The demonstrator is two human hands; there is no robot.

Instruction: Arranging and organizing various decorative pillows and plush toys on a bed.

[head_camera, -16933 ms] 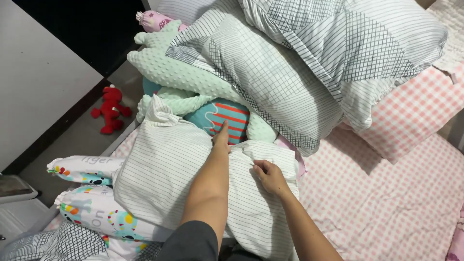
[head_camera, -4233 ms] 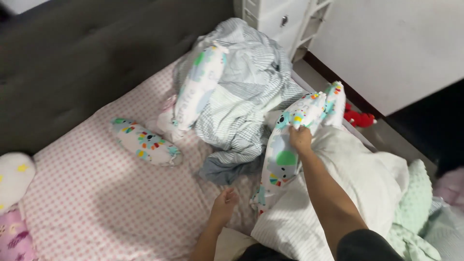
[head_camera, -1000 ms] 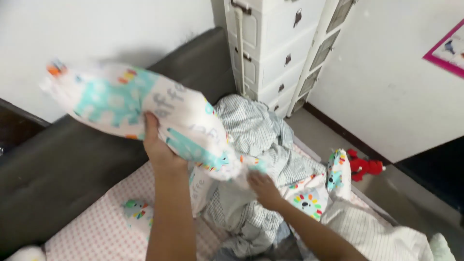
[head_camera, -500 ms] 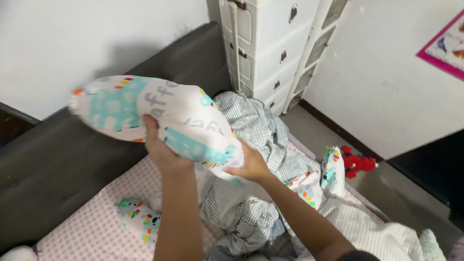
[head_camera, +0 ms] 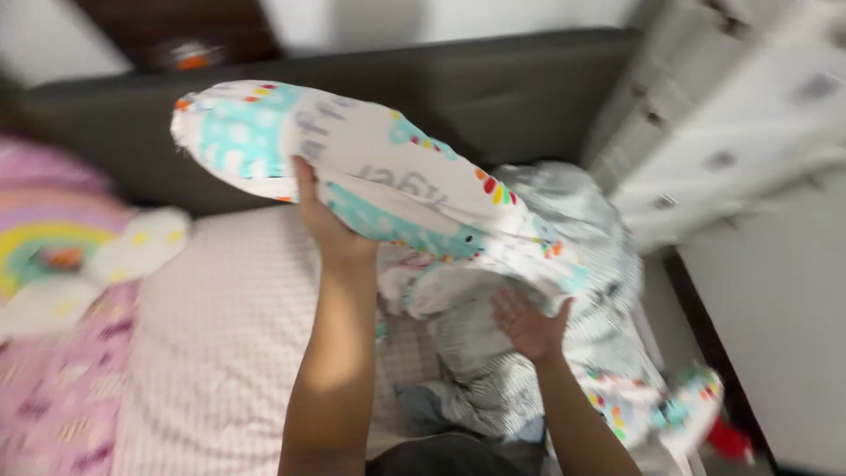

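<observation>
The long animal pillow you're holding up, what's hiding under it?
Under the long animal pillow, held by the left hand and right hand, lies a crumpled grey checked blanket on the pink checked sheet. Whatever is beneath the blanket is covered.

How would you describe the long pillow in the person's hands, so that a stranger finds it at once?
Start at the dark grey headboard behind the pink checked bed sheet. In front of it, held up in the air by the left hand and the right hand, is the long bolster pillow. Unlike the grey striped bedding heaped below, it is white with teal animals and rainbow accents.
</observation>
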